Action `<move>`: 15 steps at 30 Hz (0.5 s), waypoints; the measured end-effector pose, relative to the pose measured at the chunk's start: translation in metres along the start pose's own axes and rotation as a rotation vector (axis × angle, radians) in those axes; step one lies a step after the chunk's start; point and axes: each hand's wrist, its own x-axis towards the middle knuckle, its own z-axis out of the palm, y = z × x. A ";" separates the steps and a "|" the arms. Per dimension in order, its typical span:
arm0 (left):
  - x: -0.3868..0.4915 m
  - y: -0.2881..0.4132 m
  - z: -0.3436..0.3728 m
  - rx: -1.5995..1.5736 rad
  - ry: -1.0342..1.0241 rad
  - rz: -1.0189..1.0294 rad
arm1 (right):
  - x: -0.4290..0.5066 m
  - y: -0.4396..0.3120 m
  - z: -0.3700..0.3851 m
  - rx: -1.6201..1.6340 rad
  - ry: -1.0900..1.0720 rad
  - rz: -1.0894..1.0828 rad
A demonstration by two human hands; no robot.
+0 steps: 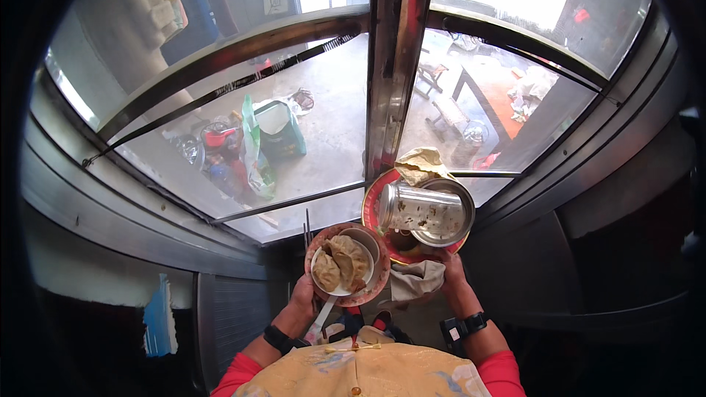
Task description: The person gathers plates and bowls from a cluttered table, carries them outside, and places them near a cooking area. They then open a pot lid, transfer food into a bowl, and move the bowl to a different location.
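My left hand (303, 290) grips the lower left edge of a pink patterned bowl (381, 281). Inside it lie a white bowl, a cup-like vessel and brown dumplings or buns (348, 259); a pale handle sticks out below, and chopsticks rise at its left. My right hand (453, 268) holds a red tray (371, 205) by its lower rim. On the tray, a glass jar with a metal lid (427, 209) lies on its side over a steel bowl (469, 204), beside a crumpled yellowish cloth (422, 164). A grey cloth (417, 281) hangs beneath the tray by my right hand.
A metal-framed glass double door (394, 66) stands in front, with a spring (265, 73) across its left leaf. Through the glass show a green bag (281, 135), a red dipper (218, 137), a small stool (451, 113) and an orange-topped table (491, 96). Clothes hang at upper left.
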 end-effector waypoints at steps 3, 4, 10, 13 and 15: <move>0.007 0.009 0.007 -0.028 0.019 -0.012 | 0.013 -0.002 -0.001 0.019 0.004 0.031; 0.010 0.012 0.011 -0.020 0.034 -0.019 | 0.018 -0.003 -0.002 0.034 0.000 0.043; 0.041 0.027 0.019 0.025 0.084 0.021 | 0.054 -0.015 0.011 0.092 -0.021 -0.004; 0.068 0.029 0.010 -0.032 0.057 0.033 | 0.081 -0.023 0.021 0.029 0.058 0.017; 0.088 0.026 0.003 -0.091 0.003 0.064 | 0.105 -0.032 0.022 0.022 0.048 0.016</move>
